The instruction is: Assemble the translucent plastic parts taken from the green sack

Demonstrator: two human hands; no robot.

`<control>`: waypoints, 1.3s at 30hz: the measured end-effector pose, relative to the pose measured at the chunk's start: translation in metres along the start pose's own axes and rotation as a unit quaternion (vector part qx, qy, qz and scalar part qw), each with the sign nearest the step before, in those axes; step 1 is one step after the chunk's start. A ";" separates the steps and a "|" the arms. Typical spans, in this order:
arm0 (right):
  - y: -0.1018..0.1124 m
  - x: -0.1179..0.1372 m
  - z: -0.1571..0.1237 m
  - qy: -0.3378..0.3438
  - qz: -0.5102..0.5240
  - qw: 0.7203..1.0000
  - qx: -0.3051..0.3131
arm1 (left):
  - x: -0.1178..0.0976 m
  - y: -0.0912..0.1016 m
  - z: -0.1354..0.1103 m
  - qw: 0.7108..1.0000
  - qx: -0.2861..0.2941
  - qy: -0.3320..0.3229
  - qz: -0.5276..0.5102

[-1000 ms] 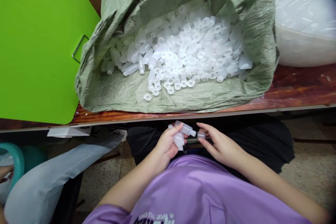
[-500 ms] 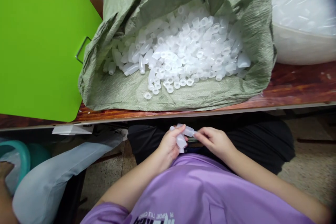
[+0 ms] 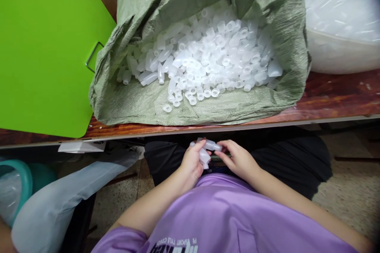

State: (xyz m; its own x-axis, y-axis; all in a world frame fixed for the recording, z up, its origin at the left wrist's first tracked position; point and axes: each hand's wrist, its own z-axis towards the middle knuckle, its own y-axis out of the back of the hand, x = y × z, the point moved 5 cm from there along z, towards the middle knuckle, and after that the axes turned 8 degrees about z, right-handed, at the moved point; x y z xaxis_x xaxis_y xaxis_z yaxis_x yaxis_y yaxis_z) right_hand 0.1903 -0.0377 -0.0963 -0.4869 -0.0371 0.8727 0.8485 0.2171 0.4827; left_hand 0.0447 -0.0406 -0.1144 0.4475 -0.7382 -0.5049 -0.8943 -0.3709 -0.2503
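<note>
Above my lap, my left hand (image 3: pixel 192 159) is closed around at least two milky, translucent plastic tube-like pieces. One plastic piece (image 3: pixel 210 144) points right from under my thumb, with its narrow end toward my other hand. A second plastic piece (image 3: pixel 204 155) hangs lower across my fingers. The thumb and fingertips of my right hand (image 3: pixel 236 159) pinch the narrow right end of the upper piece. Beyond both hands, an open green woven sack (image 3: pixel 190 115) lies on the table, with many similar loose pieces (image 3: pixel 204 63) heaped in its mouth.
Table (image 3: pixel 338 95) wood shows right of the sack, under a large pale bowl (image 3: pixel 341 51) heaped with clear plastic items. A bright green board (image 3: pixel 44 55) with a metal handle stands left. Lower left are a teal bucket (image 3: pixel 26 182) and another person's grey-clad leg (image 3: pixel 50 209).
My right fingers have moved slightly left and opened a little around the piece's narrow end, showing more of it. Another person's hand has left the teal bucket's rim.
</note>
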 end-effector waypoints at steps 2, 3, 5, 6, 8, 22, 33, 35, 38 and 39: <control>-0.003 -0.003 0.001 -0.028 0.012 1.000 0.008 | 0.000 0.000 0.000 1.000 -0.008 -0.003 0.006; -0.003 -0.003 0.002 -0.031 0.011 0.999 0.003 | -0.001 0.001 0.001 1.000 -0.013 -0.005 0.007; -0.002 0.000 0.002 -0.015 0.010 1.000 -0.005 | -0.002 0.001 0.001 1.000 -0.021 -0.009 0.004; -0.002 0.001 0.002 -0.008 0.013 1.000 -0.005 | -0.002 0.000 0.001 1.000 -0.021 -0.010 0.002; -0.004 0.002 0.003 -0.008 0.025 1.000 0.002 | -0.003 0.000 0.001 1.000 -0.016 -0.016 0.003; -0.010 -0.008 0.011 -0.060 -0.028 0.998 0.005 | -0.011 -0.007 0.023 0.997 -0.034 -0.067 -0.009; 0.071 0.101 0.039 0.212 -0.223 0.943 -0.126 | -0.020 -0.007 0.018 0.998 0.014 0.003 -0.064; 0.078 0.110 0.066 0.177 -0.272 0.932 -0.164 | -0.020 -0.007 0.012 0.997 0.022 0.010 -0.071; 0.076 0.111 0.102 0.149 -0.333 0.913 -0.182 | -0.021 -0.007 0.004 0.995 0.036 0.023 -0.086; 0.074 0.109 0.109 0.149 -0.346 0.907 -0.186 | -0.021 -0.006 0.002 0.994 0.042 0.027 -0.093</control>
State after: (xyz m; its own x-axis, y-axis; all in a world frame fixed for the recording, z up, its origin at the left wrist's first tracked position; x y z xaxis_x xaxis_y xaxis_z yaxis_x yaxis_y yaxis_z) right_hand 0.1768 0.0806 0.0267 -0.8994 -0.3133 0.3049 0.3984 -0.3003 0.8666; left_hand 0.0408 -0.0220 -0.1036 0.6019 -0.6920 -0.3985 -0.7925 -0.4563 -0.4047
